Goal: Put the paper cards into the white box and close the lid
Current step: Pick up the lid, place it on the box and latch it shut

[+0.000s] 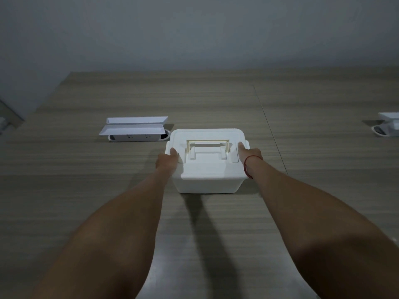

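The white box (207, 182) stands in the middle of the wooden table with its lid (207, 167) lying flat on top and a cream handle (208, 145) folded down on the lid. My left hand (167, 159) grips the lid's left edge, thumb on top. My right hand (248, 153) grips the lid's right edge, with a red string around that wrist. No paper cards are visible; the inside of the box is hidden by the lid.
A white power-socket unit with raised flaps (135, 129) sits on the table behind and left of the box. Another white socket unit (387, 127) is at the far right edge. A grey wall rises behind the table (86, 190).
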